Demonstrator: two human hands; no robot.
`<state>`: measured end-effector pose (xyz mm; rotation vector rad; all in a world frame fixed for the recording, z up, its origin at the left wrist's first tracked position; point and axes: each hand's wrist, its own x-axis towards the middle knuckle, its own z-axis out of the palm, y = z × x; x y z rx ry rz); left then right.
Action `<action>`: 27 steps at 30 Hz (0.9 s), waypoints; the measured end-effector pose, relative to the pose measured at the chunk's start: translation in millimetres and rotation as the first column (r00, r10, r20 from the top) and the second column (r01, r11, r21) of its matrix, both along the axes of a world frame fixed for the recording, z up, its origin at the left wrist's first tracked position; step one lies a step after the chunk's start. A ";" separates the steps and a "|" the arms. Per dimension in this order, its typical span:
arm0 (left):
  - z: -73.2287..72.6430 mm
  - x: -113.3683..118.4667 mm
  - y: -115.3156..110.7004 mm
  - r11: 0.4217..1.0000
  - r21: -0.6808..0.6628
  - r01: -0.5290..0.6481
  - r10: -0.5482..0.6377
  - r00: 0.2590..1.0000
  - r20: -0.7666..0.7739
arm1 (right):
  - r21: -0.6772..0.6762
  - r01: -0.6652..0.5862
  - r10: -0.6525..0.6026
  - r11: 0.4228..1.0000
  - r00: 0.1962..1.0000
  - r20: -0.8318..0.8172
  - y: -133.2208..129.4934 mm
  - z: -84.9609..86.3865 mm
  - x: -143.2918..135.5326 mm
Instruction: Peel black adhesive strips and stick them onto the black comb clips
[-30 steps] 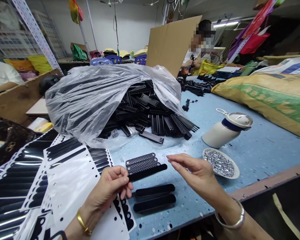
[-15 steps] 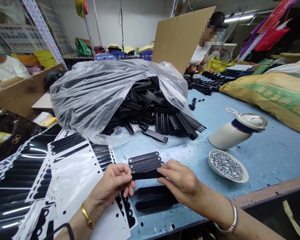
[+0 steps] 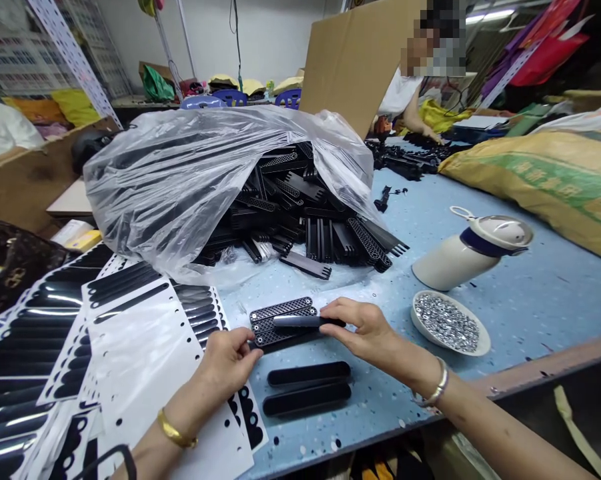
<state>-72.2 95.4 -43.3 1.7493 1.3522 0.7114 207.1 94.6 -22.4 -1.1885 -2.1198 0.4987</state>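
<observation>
Between the thumb and fingers of my right hand (image 3: 360, 327) is a slim black strip with a shiny face (image 3: 297, 321), tilted over black lattice-patterned bars (image 3: 283, 309) lying side by side on the table. My left hand (image 3: 230, 353) is closed at the left end of the nearest black bar (image 3: 290, 341), its thumb and fingertips around that end. Closer to me, two smooth black bars with rounded ends (image 3: 307, 387) lie parallel. White sheets (image 3: 155, 360) bearing black strips spread beneath and beside my left forearm.
A clear plastic bag (image 3: 170, 180) spills many black toothed pieces (image 3: 305, 267) behind my hands. On the right are a bowl of small silvery parts (image 3: 450, 323) and a cream bottle (image 3: 445, 263). A yellow sack (image 3: 540, 180), a cardboard panel (image 3: 350, 60) and a co-worker (image 3: 405, 100) are farther back.
My right hand has raised and turned its end of the strip, showing a shiny face. My left hand has shifted slightly left. The two smooth bars are now fully visible. The whole view has shifted slightly.
</observation>
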 end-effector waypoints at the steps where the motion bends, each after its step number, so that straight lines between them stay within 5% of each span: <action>1: -1.9 0.1 -0.2 1.000 0.019 0.010 -0.009 1.000 -0.017 | -0.003 -0.005 0.005 1.000 1.000 -0.002 0.0 -3.4 -1.8; 9: 1.6 -1.9 1.1 0.996 -0.062 0.067 -0.067 0.998 0.012 | -0.050 -0.086 0.085 0.995 0.996 -0.009 -14.1 -6.7 -3.5; 18: -5.3 -1.4 1.2 0.977 -0.210 0.044 -0.012 0.989 0.150 | 0.001 -0.132 0.132 0.991 0.991 -0.012 -7.8 -14.3 -15.3; 27: 2.9 2.0 1.2 0.916 -0.402 -0.005 0.121 0.957 0.263 | 0.043 -0.136 0.135 0.990 0.991 0.018 -5.7 -15.4 -20.9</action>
